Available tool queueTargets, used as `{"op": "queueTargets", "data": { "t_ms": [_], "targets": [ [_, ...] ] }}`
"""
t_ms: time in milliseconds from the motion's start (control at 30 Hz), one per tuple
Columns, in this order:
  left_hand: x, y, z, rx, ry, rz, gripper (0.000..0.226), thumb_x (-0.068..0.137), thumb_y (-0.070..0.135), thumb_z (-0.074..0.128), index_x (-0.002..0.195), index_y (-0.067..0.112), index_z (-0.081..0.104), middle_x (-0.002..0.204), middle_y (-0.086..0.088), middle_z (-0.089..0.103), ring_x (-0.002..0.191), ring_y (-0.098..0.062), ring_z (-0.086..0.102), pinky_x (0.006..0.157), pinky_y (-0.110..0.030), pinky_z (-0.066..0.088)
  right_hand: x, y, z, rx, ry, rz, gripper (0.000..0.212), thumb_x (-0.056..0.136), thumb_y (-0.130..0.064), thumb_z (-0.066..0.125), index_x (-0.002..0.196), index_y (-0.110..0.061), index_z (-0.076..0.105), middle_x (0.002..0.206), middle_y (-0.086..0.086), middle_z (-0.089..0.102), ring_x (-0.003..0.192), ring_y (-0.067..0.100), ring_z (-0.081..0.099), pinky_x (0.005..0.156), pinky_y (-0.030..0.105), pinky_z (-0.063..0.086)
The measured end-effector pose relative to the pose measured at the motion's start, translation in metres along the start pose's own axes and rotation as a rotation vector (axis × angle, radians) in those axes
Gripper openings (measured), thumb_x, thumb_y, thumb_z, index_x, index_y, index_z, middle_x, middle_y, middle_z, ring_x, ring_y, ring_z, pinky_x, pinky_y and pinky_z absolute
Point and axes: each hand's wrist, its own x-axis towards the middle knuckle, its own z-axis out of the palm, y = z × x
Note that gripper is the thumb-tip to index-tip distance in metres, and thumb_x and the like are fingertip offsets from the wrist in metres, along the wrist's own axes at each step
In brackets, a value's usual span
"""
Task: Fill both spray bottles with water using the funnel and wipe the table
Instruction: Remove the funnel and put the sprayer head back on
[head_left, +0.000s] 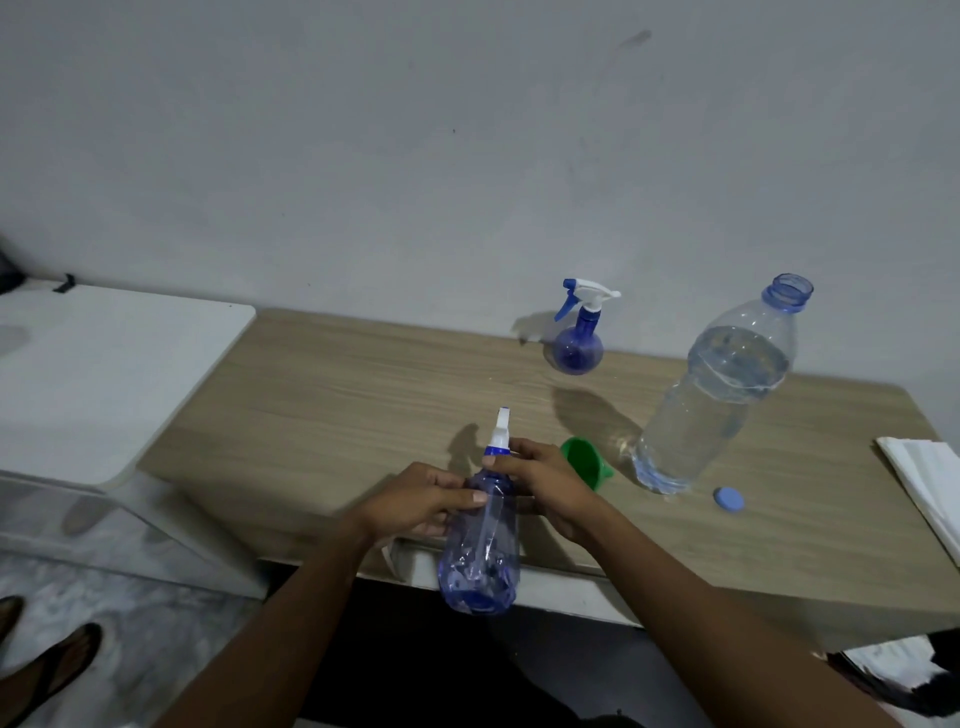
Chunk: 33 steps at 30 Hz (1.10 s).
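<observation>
A tall blue-tinted spray bottle (480, 561) is held above the table's front edge. My left hand (415, 501) grips its upper body. My right hand (550, 483) pinches its neck just below the white spray head (500, 431). A second, round blue spray bottle (576, 351) with a white and blue trigger stands at the back of the wooden table (337, 395). The green funnel (584, 460) lies on its side just right of my right hand. A large clear water bottle (711, 400), open and mostly full, stands to the right, and its blue cap (728, 500) lies beside its base.
A folded white cloth or paper (924, 478) lies at the table's right edge. A white surface (104, 364) adjoins the table on the left. A grey wall runs behind. A foot in a sandal (47, 670) is on the floor at lower left.
</observation>
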Motion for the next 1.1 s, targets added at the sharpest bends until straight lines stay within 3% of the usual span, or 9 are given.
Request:
{"op": "queueTargets", "data": {
  "t_ms": [200, 333, 400, 500, 733, 933, 1100],
  "targets": [
    [0.002, 0.007, 0.004, 0.005, 0.025, 0.029, 0.027, 0.087, 0.020, 0.074, 0.110, 0.006, 0.074, 0.103, -0.011, 0.077, 0.096, -0.019, 0.074, 0.081, -0.025, 0.059, 0.001, -0.001, -0.005, 0.016, -0.003, -0.022, 0.034, 0.085, -0.033, 0.080, 0.114, -0.018, 0.072, 0.101, 0.003, 0.078, 0.087, 0.015, 0.073, 0.077, 0.033, 0.057],
    [0.006, 0.008, 0.006, 0.064, 0.045, 0.036, 0.028, 0.088, 0.017, 0.074, 0.108, -0.001, 0.074, 0.105, -0.018, 0.075, 0.093, -0.021, 0.072, 0.078, -0.024, 0.060, 0.004, 0.004, -0.008, -0.004, 0.000, 0.005, 0.036, 0.083, -0.036, 0.081, 0.113, -0.018, 0.073, 0.101, 0.005, 0.078, 0.087, 0.017, 0.073, 0.078, 0.036, 0.058],
    [0.008, 0.008, 0.007, 0.085, 0.048, 0.036, 0.028, 0.087, 0.017, 0.075, 0.107, -0.004, 0.073, 0.104, -0.020, 0.075, 0.088, -0.019, 0.073, 0.074, -0.023, 0.060, 0.004, 0.005, -0.009, -0.021, 0.005, -0.003, 0.036, 0.083, -0.037, 0.081, 0.111, -0.015, 0.073, 0.099, 0.007, 0.078, 0.083, 0.018, 0.073, 0.071, 0.033, 0.057],
    [0.009, 0.007, 0.006, 0.100, 0.037, 0.029, 0.027, 0.087, 0.017, 0.075, 0.106, -0.001, 0.074, 0.102, -0.017, 0.076, 0.091, -0.020, 0.074, 0.079, -0.027, 0.060, 0.004, 0.005, -0.009, -0.020, 0.016, -0.008, 0.033, 0.084, -0.033, 0.081, 0.109, -0.013, 0.074, 0.094, 0.005, 0.078, 0.078, 0.014, 0.072, 0.065, 0.030, 0.055],
    [0.009, 0.009, 0.005, 0.093, 0.036, 0.034, 0.027, 0.087, 0.015, 0.074, 0.108, -0.001, 0.074, 0.101, -0.016, 0.076, 0.087, -0.017, 0.073, 0.078, -0.025, 0.060, 0.007, 0.007, -0.009, 0.025, -0.010, 0.011, 0.043, 0.077, -0.035, 0.085, 0.114, -0.017, 0.073, 0.103, 0.008, 0.078, 0.087, 0.020, 0.072, 0.082, 0.039, 0.054],
    [0.008, 0.012, 0.004, 0.089, 0.031, 0.040, 0.026, 0.087, 0.015, 0.074, 0.108, -0.001, 0.074, 0.100, -0.015, 0.076, 0.085, -0.016, 0.074, 0.077, -0.025, 0.060, 0.006, 0.000, -0.009, 0.046, -0.019, 0.015, 0.039, 0.083, -0.028, 0.082, 0.116, -0.013, 0.070, 0.097, 0.005, 0.078, 0.083, 0.017, 0.071, 0.073, 0.032, 0.056],
    [0.010, 0.010, 0.004, 0.126, 0.030, 0.043, 0.026, 0.087, 0.016, 0.075, 0.107, 0.000, 0.074, 0.100, -0.015, 0.076, 0.086, -0.016, 0.074, 0.078, -0.026, 0.060, 0.005, 0.003, -0.011, 0.033, 0.005, 0.011, 0.041, 0.081, -0.032, 0.083, 0.112, -0.009, 0.072, 0.095, 0.010, 0.077, 0.085, 0.022, 0.068, 0.081, 0.042, 0.050]
  ]
}}
